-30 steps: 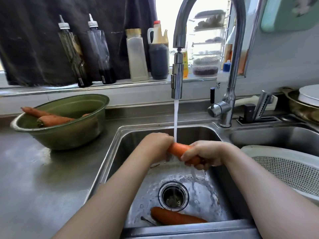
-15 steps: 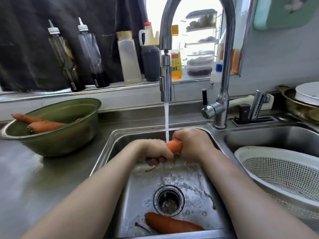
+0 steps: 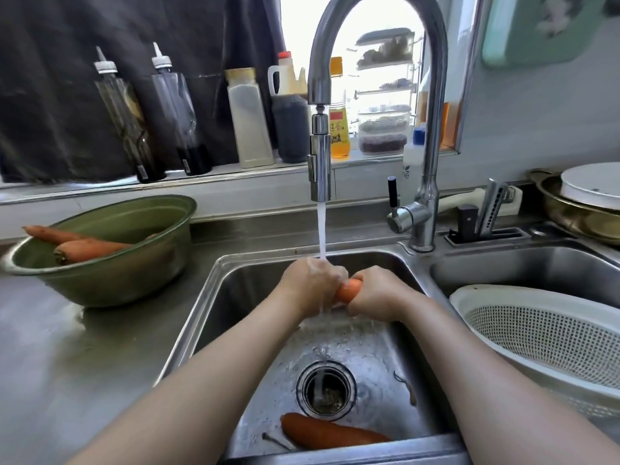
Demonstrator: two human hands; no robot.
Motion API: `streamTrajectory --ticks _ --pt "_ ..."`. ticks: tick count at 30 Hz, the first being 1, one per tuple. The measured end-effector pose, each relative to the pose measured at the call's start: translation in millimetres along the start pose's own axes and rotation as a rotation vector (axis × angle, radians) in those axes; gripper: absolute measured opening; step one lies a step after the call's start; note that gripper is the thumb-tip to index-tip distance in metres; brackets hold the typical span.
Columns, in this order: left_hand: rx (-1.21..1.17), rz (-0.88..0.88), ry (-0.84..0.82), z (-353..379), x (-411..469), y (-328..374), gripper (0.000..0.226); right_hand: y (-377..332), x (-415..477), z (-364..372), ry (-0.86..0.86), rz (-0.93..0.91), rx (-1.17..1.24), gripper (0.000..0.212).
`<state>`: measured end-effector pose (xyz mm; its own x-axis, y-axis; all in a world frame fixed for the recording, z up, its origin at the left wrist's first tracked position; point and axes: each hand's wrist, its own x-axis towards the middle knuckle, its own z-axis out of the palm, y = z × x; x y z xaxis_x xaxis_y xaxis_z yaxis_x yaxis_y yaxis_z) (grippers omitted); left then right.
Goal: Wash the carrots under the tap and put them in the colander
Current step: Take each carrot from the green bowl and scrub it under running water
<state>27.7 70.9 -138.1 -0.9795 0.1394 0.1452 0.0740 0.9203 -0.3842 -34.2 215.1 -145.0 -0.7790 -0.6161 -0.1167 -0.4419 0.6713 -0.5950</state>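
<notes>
Both my hands hold one orange carrot (image 3: 349,290) over the left sink basin (image 3: 235,297). My left hand (image 3: 312,283) grips its left part, directly under the running water from the tap (image 3: 320,162). My right hand (image 3: 375,293) grips its right part. Only a short orange stretch shows between the hands. A second carrot (image 3: 328,434) lies on the basin floor by the drain (image 3: 325,391). Two more carrots (image 3: 87,248) lie in a green bowl (image 3: 117,280) on the left counter. A white colander (image 3: 543,333) sits in the right basin.
Several bottles (image 3: 248,119) stand on the sill behind the tap. The tap lever (image 3: 392,196) and a knife holder (image 3: 486,219) sit behind the sinks. At the far right stands a brass pan with a white lid (image 3: 583,199). Steel counter (image 3: 67,364) stretches to the left.
My hands shifted along the carrot under the stream; the water now falls on my left hand rather than on the bare carrot. My view moved slightly.
</notes>
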Motion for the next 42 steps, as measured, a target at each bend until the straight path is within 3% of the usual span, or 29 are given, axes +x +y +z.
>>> streamTrajectory --ticks 2,4,7,9,11,13,17,21,24,26,27,30,33,36,39,42 --pt "-0.162 -0.106 -0.221 -5.3 7.6 1.5 0.022 2.7 0.2 1.0 0.1 -0.061 -0.179 0.023" --pt "-0.479 -0.229 -0.395 -8.7 13.6 -6.2 0.027 3.9 1.8 1.9 0.186 -0.156 -0.247 0.026" --pt "-1.149 -0.35 -0.728 -5.5 7.4 -27.9 0.021 0.4 6.3 3.3 0.303 -0.334 -0.246 0.028" --pt "-1.639 -0.335 -0.864 2.1 -6.7 -40.2 0.03 -3.7 10.1 4.8 0.39 -0.459 -0.248 0.021" --pt "-1.96 -0.273 -0.906 15.1 -18.2 -46.3 0.055 -5.0 13.8 7.0 0.422 -0.52 -0.246 0.02" --pt "-2.071 -0.211 -0.891 26.0 -25.6 -44.8 0.069 -3.9 15.7 8.5 0.365 -0.503 -0.223 0.028" --pt "-2.251 -0.221 -0.824 30.4 -36.8 -40.7 0.06 -0.5 15.5 8.2 0.265 -0.39 -0.19 0.035" --pt "-2.167 -0.505 -0.529 18.3 -46.0 -46.4 0.032 3.2 18.3 12.6 0.127 -0.182 -0.127 0.044" --pt "-1.796 -0.594 -0.266 20.3 -49.1 -48.1 0.031 -0.4 15.4 12.3 -0.035 -0.076 -0.036 0.057" --pt "-1.472 -0.642 -0.115 23.7 -55.4 -47.8 0.03 -3.0 9.9 10.4 -0.129 -0.084 0.077 0.051" --pt "-1.421 -0.641 -0.077 26.2 -59.5 -48.7 0.03 -3.7 7.5 10.0 -0.154 -0.091 0.139 0.046" --pt "-1.566 -0.543 -0.174 25.4 -70.4 -48.5 0.03 -7.4 6.1 16.2 -0.109 -0.086 0.253 0.039" --pt "-1.205 -0.437 -0.246 22.7 -68.2 -47.7 0.04 -12.9 9.9 27.2 0.023 -0.122 0.193 0.045" --pt "-1.037 -0.535 -0.214 18.6 -62.9 -44.7 0.066 -21.0 11.4 36.6 0.141 -0.193 0.124 0.041" --pt "-1.456 -0.648 -0.363 19.6 -72.1 -46.3 0.065 -37.4 5.6 40.8 0.251 -0.299 0.177 0.028" --pt "-1.69 -0.597 -0.485 24.3 -77.4 -45.6 0.063 -47.7 1.5 42.3 0.404 -0.422 -0.029 0.024"
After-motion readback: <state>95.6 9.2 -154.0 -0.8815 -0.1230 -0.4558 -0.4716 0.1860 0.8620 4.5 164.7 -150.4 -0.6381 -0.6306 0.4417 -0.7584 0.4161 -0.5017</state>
